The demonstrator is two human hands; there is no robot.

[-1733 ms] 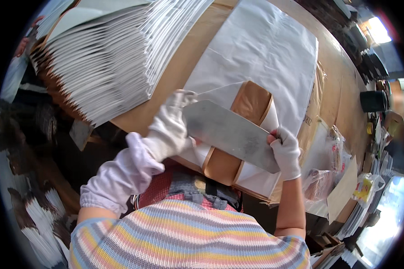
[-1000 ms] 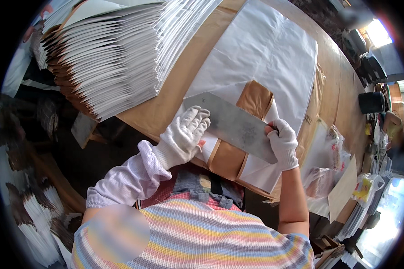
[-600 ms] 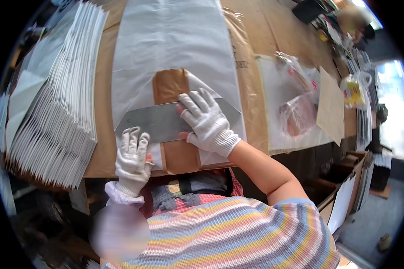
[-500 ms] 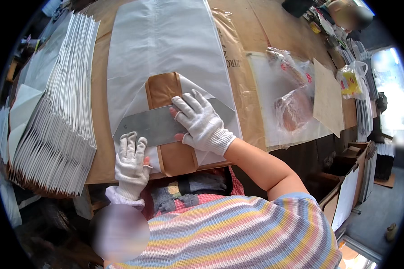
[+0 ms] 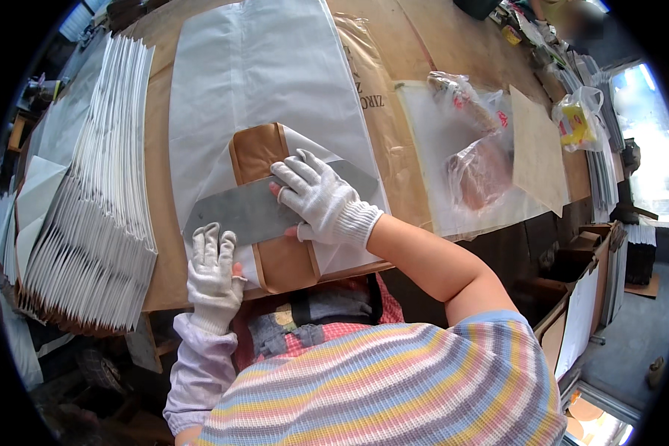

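Observation:
A large white paper bag (image 5: 267, 82) lies flat on the table, its near end folded into slanting flaps with a brown inner strip (image 5: 260, 152) showing. Across this fold rests a flat grey plate with angled ends (image 5: 234, 212). My right hand (image 5: 323, 199), in a white glove with bare thumb and fingertip showing, presses on the plate with its fingers stretched out. My left hand (image 5: 214, 279), gloved too, lies with straight fingers at the bag's near left corner, fingertips by the plate's left end. Neither hand is closed around anything.
A tall fanned stack of folded white bags (image 5: 100, 201) stands to the left. On the right are a brown printed sack (image 5: 372, 111), crumpled clear plastic bags (image 5: 479, 175) and a beige board (image 5: 535, 152). Open cardboard boxes (image 5: 565, 282) stand beyond the table's right edge.
The view has shifted slightly, so the table's things sit a little further left. More of my left sleeve shows. Both hands keep nearly the same places on the plate and bag.

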